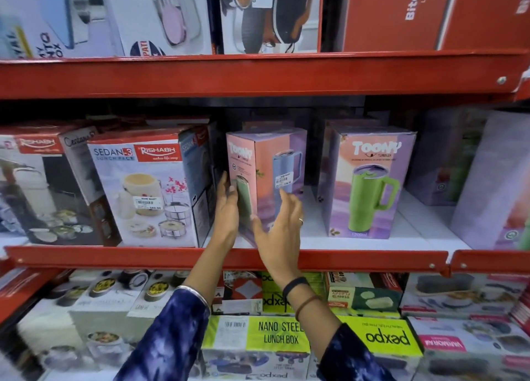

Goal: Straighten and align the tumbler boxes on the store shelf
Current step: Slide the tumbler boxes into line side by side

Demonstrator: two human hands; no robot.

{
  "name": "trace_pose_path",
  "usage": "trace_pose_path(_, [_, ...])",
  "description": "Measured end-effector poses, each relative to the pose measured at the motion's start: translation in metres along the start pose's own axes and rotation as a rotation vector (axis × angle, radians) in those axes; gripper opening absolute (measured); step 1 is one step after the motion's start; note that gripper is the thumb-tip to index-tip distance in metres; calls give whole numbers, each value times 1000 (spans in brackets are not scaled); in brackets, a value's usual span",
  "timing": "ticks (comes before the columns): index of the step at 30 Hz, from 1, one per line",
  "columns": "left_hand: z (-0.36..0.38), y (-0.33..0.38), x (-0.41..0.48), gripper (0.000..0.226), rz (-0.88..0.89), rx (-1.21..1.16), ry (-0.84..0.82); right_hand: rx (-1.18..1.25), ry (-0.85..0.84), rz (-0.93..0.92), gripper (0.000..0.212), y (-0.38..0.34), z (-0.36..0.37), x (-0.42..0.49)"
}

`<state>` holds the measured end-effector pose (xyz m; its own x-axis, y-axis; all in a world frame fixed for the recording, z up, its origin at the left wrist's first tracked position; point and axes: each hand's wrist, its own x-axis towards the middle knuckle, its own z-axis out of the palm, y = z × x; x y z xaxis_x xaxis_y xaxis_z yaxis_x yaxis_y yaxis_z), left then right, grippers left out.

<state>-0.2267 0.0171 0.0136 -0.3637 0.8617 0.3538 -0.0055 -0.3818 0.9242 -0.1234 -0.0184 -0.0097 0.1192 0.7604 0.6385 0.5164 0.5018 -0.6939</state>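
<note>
Two hands reach up to the middle shelf (223,258), which has a red front edge. Between them stands a pink and purple tumbler box (266,176) with the word "Toony" on it. This box is turned at an angle, so one corner points toward the camera and two of its faces are visible. A small white price sticker (283,180) sits on the face with the blue tumbler picture.

The left hand (228,208) lies flat against the left face of this box, with the fingers straight and close together and the thumb on the front. The right hand (282,231) is in front of the lower right part of the box, with the fingers spread and slightly bent. I cannot tell if its fingertips touch the box or only float just before it. A ring is on one finger of the right hand, and dark bands are around the right wrist. Both arms wear dark blue patterned sleeves.

To the right, a little apart, stands a second tumbler box (370,182), purple, with a green tumbler picture; it faces more directly forward. More purple boxes (487,179) stand at the far right, blurred. To the left of the angled box, just beside the left hand, stands a white lunch pack box (146,191) with a red label. The shelf below holds yellow-green lunch boxes (281,334).
</note>
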Motion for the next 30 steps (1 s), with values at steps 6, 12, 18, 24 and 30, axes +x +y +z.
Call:
trace_pose_path(6, [-9, 7, 7, 34, 6, 50, -105, -24, 109, -2, 53, 0, 10, -3])
trace_pose_path(12, [-19, 19, -10, 35, 65, 40, -255, 162, 159, 53, 53, 5, 1, 11])
trace_pose_path(18, [-17, 27, -25, 41, 136, 57, -352, 59, 137, 102, 118, -2, -2, 29])
trace_pose_path(24, [-16, 33, 3, 54, 104, 112, -154, 314, 39, 128, 112, 20, -14, 41])
trace_pose_path(30, [-17, 25, 24, 122, -104, 68, -175, 410, -258, 103, 108, 32, -35, 47])
